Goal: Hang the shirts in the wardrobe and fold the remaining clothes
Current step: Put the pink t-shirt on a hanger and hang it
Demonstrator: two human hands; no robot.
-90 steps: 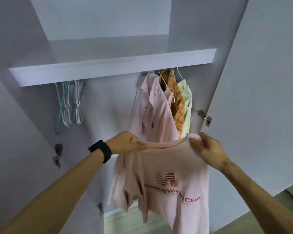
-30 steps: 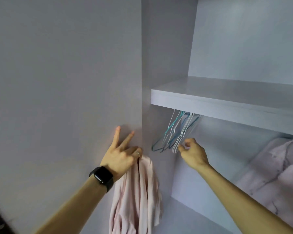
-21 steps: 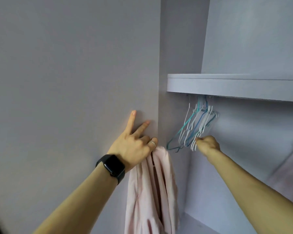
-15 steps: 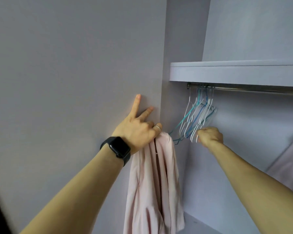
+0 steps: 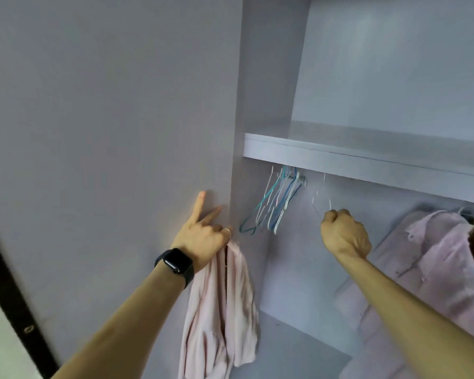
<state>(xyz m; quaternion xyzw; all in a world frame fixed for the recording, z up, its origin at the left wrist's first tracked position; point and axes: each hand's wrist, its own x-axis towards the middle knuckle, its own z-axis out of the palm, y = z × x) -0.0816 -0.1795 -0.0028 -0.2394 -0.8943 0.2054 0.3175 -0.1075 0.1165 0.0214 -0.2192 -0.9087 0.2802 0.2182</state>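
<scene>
Against the pale grey wardrobe panel, the left hand gripped a hanging pink fabric shirt, likely light and floppy, best taken at the collar. The right hand clenched a thin white wire hanger.

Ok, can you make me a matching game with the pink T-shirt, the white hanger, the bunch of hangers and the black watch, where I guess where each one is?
Things:
1. pink T-shirt
2. white hanger
3. bunch of hangers
4. black watch

Places:
A. strapped on just behind the left hand
B. hooked up under the shelf
C. dangling from the left hand
D. gripped in the right hand

Right pairs: 1-C, 2-D, 3-B, 4-A.
</scene>
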